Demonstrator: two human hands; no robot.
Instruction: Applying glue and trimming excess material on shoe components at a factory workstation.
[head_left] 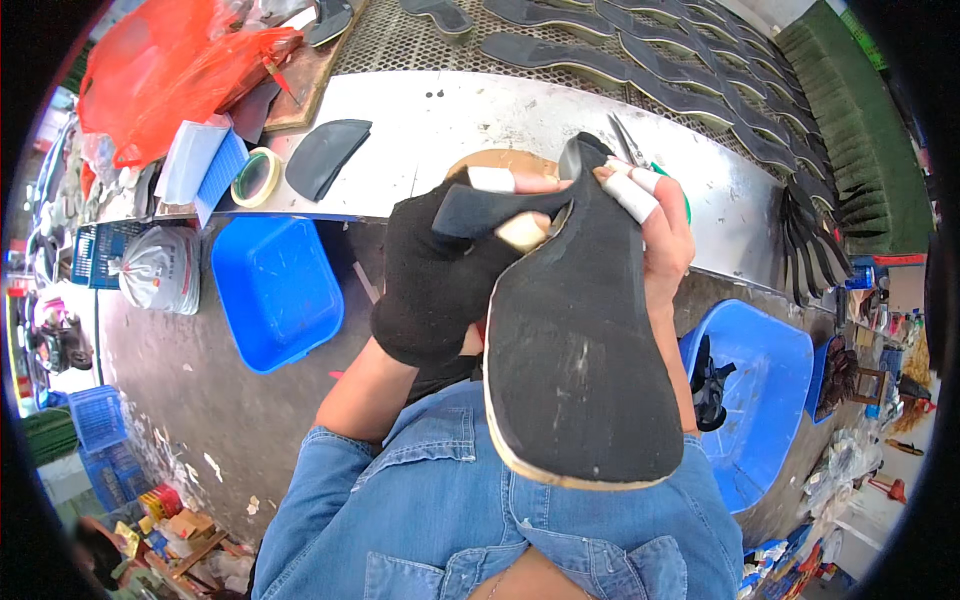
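A large black insole with a pale edge hangs in front of me, its broad end toward my body. My right hand, white tape round its fingers, is closed on the narrow far end. My left hand wears a black fingerless glove and has taped fingers too. It pinches a black curved strip against the insole's left edge near the narrow end. Scissors with a green handle lie on the white tabletop just beyond my right hand, which partly covers them.
More black insoles lie on a mesh rack at the back. A black half-round piece, a tape roll and a red plastic bag sit at the left. Blue tubs stand below on both sides.
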